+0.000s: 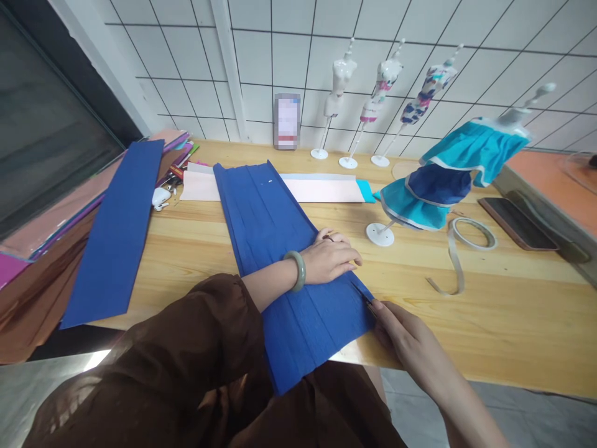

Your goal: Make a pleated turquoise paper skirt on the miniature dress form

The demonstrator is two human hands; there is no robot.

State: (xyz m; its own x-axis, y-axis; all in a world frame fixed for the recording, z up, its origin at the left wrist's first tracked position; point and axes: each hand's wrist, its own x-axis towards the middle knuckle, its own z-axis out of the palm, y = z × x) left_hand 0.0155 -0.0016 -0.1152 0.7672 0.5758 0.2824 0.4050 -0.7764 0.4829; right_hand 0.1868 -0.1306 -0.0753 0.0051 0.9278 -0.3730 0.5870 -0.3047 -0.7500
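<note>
A wide sheet of blue crepe paper (298, 317) lies slantwise over the wooden table, its near end hanging past the front edge. My left hand (331, 258), with a bangle at the wrist, rests palm down on the sheet near its right edge, fingers loosely spread. At the sheet's lower right edge, my right hand (396, 330) is closed around scissors (369, 306). Their thin dark blades lie along the blue paper, pointing up and left toward my left hand. The handles are mostly hidden by my fingers.
A folded blue strip (116, 236) lies on stacked coloured paper at left. Behind the sheet is a pale pink strip (321, 188). Small dress forms stand at the back, one (438, 180) in a turquoise and blue dress. A tape roll (474, 233) and dark phone (517, 223) lie right.
</note>
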